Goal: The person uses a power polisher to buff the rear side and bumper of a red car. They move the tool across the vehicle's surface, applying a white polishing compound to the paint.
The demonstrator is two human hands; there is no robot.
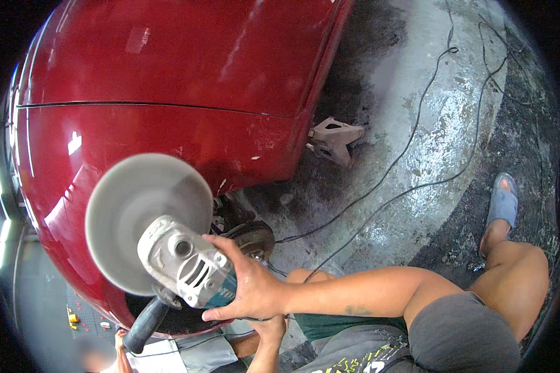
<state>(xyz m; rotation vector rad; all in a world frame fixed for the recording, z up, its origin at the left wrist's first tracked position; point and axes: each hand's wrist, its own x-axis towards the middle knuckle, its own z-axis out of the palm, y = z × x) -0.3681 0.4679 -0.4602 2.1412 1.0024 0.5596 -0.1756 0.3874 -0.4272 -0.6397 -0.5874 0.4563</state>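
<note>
My right hand (252, 289) is wrapped around the teal body of an electric polisher (196, 264) with a silver gear head. Its wide pale round pad (127, 205) is blurred, as if spinning, and lies over the red car panel (149, 130) near the wheel opening. A black side handle (148, 323) sticks out toward the lower left, with neither of my hands on it. Behind my right wrist, my left hand (270, 329) is closed at the polisher's rear end; its fingers are partly hidden.
Inside the wheel opening a bare hub (255, 239) shows, with no wheel on it. A metal jack stand (336, 137) stands by the sill. Black cords (410, 140) loop across the worn floor. Another person's hand (121, 348) appears at lower left, beside the side handle's end.
</note>
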